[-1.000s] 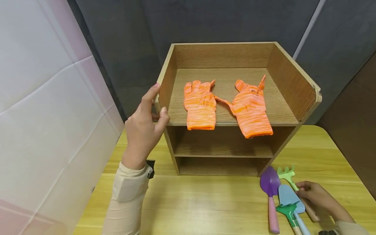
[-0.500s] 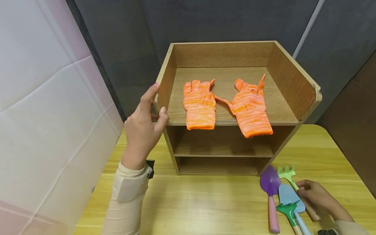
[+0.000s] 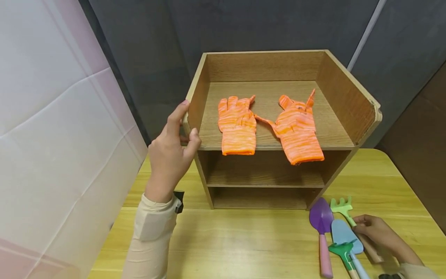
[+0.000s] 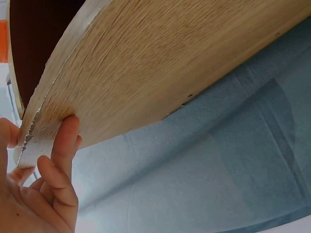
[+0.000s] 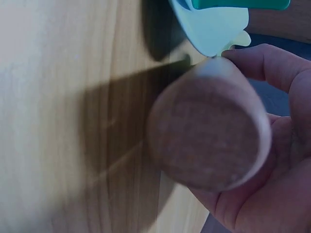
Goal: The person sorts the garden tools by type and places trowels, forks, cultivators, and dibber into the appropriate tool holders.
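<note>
"Beside the right foot of the wooden shelf unit [image 3: 263,66], what is held?"

"A light-green rake [image 3: 344,210] with a wooden handle. It is pinched below its head by the right hand [image 3: 379,233], thumb and bent forefinger closed together on it. Whether the handle is raised off the table [image 3: 244,240] cannot be told."

"What is found around it?"

"A blue trowel [image 3: 343,231] is placed just to its left, overlapped by the head of a dark-green rake [image 3: 343,250]. Farther left, a purple trowel [image 3: 321,217] with a pink handle is laid."

"And the left hand [image 3: 169,157]?"

"The front edge of the unit's left side panel [image 3: 198,97] is gripped by it, thumb at the front, fingers bent to the outer face."

"Above?"

"On the top board [image 3: 265,89], an orange glove [image 3: 238,126] and a second orange glove [image 3: 299,130] are laid, cuffs projecting past the front edge."
</note>
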Available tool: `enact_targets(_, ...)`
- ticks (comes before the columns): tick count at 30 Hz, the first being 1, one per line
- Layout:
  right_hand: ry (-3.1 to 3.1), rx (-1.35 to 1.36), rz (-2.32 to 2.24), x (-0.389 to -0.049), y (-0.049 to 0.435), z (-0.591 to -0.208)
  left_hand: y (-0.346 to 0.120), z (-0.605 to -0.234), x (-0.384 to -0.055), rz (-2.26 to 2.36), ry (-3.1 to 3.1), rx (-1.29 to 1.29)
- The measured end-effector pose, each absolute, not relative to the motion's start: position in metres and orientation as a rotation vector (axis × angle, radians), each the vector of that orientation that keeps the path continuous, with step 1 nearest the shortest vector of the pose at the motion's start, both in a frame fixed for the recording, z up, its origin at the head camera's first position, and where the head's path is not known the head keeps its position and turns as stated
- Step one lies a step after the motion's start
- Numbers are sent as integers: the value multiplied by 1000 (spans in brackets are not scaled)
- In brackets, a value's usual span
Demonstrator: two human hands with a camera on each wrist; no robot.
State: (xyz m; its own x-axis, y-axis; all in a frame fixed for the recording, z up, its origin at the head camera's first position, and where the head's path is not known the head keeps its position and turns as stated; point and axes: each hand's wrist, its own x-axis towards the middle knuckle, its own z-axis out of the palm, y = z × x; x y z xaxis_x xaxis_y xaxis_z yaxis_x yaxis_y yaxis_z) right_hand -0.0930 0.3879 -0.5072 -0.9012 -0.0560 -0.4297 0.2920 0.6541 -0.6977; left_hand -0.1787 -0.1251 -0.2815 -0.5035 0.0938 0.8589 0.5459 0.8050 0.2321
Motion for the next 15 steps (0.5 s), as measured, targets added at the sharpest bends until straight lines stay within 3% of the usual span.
enact_targets(15, 2271, 254, -1226, -93, 396, -510, -124, -283, -179, -620, -2032, -482)
